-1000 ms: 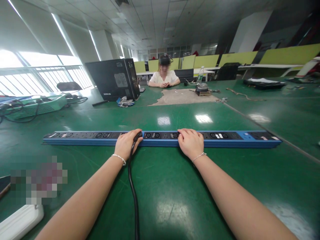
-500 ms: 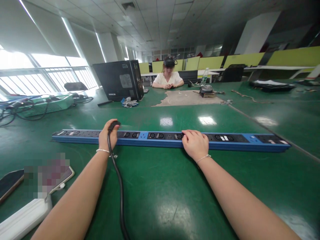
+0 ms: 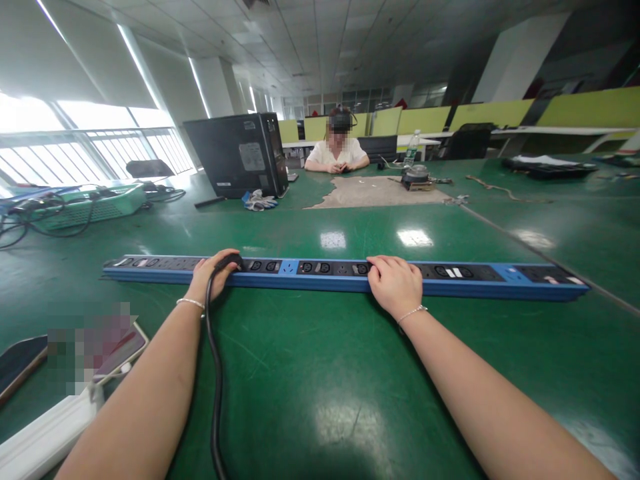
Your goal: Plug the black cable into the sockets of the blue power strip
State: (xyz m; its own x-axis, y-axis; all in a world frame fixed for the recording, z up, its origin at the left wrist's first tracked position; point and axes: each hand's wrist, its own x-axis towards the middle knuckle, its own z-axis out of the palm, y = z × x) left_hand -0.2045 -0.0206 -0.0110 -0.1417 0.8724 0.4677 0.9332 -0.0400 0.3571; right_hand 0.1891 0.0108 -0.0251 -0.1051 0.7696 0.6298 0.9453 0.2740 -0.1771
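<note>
A long blue power strip [image 3: 310, 285] with black socket sections lies across the green table. My left hand [image 3: 213, 275] grips a black plug [image 3: 229, 261] at the top face of the strip, left of its middle; whether the plug sits in a socket cannot be seen. From the plug a thick black cable [image 3: 216, 373] runs down toward me. My right hand [image 3: 395, 285] is wrapped over the strip right of its middle, fingers on the far edge and top.
A black computer case [image 3: 240, 157] and gloves [image 3: 259, 200] stand beyond the strip, a green basket of cables [image 3: 100, 205] at left. Phones and a white power strip [image 3: 50, 433] lie near left. A person [image 3: 337, 150] sits opposite, near a bottle [image 3: 413, 148].
My left hand has lowered the plug from above the strip onto its top face, and the cable has swung left. My right hand keeps its hold.
</note>
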